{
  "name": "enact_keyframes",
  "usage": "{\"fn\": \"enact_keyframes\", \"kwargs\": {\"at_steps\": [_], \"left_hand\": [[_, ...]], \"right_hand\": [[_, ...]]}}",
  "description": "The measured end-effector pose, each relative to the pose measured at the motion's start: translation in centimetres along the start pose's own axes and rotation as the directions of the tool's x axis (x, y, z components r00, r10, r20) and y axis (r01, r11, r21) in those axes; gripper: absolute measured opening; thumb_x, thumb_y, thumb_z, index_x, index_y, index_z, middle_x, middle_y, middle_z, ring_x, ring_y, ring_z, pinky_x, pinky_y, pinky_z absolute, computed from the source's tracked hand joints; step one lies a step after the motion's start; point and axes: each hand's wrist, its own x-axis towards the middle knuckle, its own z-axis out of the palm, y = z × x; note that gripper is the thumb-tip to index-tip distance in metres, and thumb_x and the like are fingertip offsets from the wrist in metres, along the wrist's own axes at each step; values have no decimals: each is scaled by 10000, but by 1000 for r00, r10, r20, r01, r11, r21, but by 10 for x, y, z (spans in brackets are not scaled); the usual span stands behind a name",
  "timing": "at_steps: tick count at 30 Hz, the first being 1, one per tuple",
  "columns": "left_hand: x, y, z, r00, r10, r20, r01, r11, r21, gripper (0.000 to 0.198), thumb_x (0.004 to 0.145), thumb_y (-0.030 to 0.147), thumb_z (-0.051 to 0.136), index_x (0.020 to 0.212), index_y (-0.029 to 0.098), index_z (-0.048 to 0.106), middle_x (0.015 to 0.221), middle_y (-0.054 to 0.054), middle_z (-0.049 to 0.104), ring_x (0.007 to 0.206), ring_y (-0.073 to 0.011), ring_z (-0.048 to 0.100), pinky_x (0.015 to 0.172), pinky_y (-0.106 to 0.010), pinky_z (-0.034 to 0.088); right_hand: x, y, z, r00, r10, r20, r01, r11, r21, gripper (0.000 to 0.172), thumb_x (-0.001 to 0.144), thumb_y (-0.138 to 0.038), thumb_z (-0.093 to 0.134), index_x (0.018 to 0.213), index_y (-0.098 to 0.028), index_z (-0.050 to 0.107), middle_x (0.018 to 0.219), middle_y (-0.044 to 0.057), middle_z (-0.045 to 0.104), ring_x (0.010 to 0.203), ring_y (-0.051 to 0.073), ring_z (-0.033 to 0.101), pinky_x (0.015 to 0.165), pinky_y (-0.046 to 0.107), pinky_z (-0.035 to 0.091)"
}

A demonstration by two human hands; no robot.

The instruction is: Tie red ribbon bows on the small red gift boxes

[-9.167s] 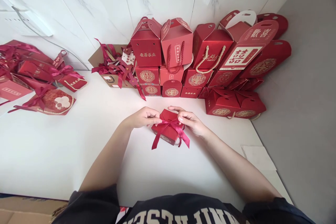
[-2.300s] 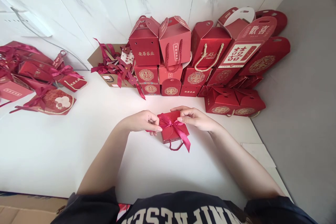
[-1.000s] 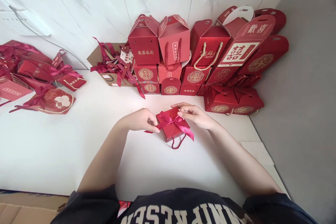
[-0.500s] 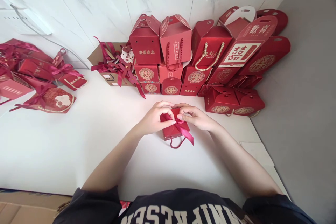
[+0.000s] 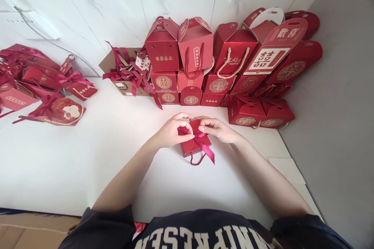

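Note:
A small red gift box (image 5: 191,147) stands on the white table in front of me, with a dark red cord handle (image 5: 198,162) hanging toward my body. Across its top runs a shiny magenta ribbon (image 5: 208,151), one tail dangling over the near right side. My left hand (image 5: 173,132) pinches the ribbon near its middle between thumb and index finger. On the right of the box, my right hand (image 5: 217,129) has its thumb and fingers closed on the ribbon's loop. The fingers of both hands partly hide the box's far side.
Stacked red gift boxes (image 5: 191,52) line the tiled wall, reaching right to the grey panel. A cardboard box (image 5: 128,85) of ribbons and tags sits left of them. Several ribboned boxes (image 5: 58,111) are piled at the far left. A cable (image 5: 52,42) runs down the wall.
My right hand's thumb has shifted slightly right, away from the ribbon's middle. The ribbon tail has moved a little left and down. My left hand keeps its pinch.

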Motion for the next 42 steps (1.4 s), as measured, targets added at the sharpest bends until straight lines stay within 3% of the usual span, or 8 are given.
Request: {"fn": "enact_keyframes", "kwargs": {"at_steps": [8, 12, 18, 24, 31, 35, 38, 42], "left_hand": [[-9, 1, -32, 988, -109, -113, 105, 994, -35, 299, 859, 384, 588, 1113, 234, 537, 1189, -44, 573, 1131, -188, 551, 1023, -378, 408], [-12, 1, -41, 986, -114, -119, 121, 991, 57, 245, 864, 356, 575, 1071, 227, 554, 1109, -25, 592, 1014, -165, 555, 932, -326, 437], [-14, 6, -41, 990, -134, -43, 139, 981, 136, 159, 851, 349, 582, 899, 200, 556, 937, -10, 597, 830, -140, 535, 772, -273, 458], [-17, 21, -38, 995, -28, 91, -3, 946, 323, 265, 783, 467, 673, 874, 219, 668, 912, -6, 626, 825, -159, 573, 762, -280, 447], [-16, 24, -23, 992, 118, 47, -126, 869, 479, 194, 898, 256, 536, 881, 216, 724, 898, -25, 675, 838, -166, 586, 788, -293, 429], [-17, 33, -17, 999, -47, -19, 50, 936, 348, 220, 895, 263, 498, 778, 191, 670, 755, -4, 651, 702, -139, 564, 666, -263, 418], [-18, 37, -13, 965, -263, 13, 259, 955, 143, 192, 852, 330, 550, 771, 190, 653, 651, 24, 606, 570, -108, 502, 545, -232, 371], [-16, 31, -12, 921, -386, 55, 385, 923, 20, 186, 756, 360, 647, 748, 177, 676, 548, 50, 484, 513, -85, 381, 503, -224, 298]], "right_hand": [[-8, -20, -11, 994, -4, -111, -8, 994, -107, 306, 943, -459, 493, 873, -207, 651, 1283, 87, 567, 1287, 247, 456, 1048, 388, 340], [-12, -27, -14, 992, 45, -114, -64, 984, -164, 284, 915, -468, 539, 911, -195, 616, 963, 52, 621, 886, 175, 583, 803, 311, 444], [-17, -33, -10, 969, 243, 35, -237, 963, -126, 301, 864, -488, 608, 897, -192, 562, 606, -44, 531, 516, 87, 459, 503, 218, 339], [-14, -29, -7, 959, 268, 94, -254, 957, -138, 329, 865, -499, 598, 818, -173, 604, 559, -33, 546, 487, 78, 463, 454, 205, 292], [-13, -23, -7, 961, 255, 106, -237, 959, -157, 364, 877, -522, 570, 799, -170, 616, 549, -32, 546, 500, 82, 449, 485, 214, 311], [-13, -23, -6, 963, 250, 95, -232, 958, -168, 381, 879, -527, 565, 778, -164, 619, 520, -37, 528, 485, 78, 421, 482, 216, 299], [-12, -23, -5, 963, 245, 109, -228, 962, -151, 395, 879, -533, 560, 775, -157, 617, 526, -35, 525, 490, 82, 432, 487, 219, 310], [-11, -23, -4, 960, 254, 122, -236, 961, -143, 417, 873, -546, 559, 740, -153, 600, 534, -32, 520, 493, 85, 432, 489, 224, 312]]}}
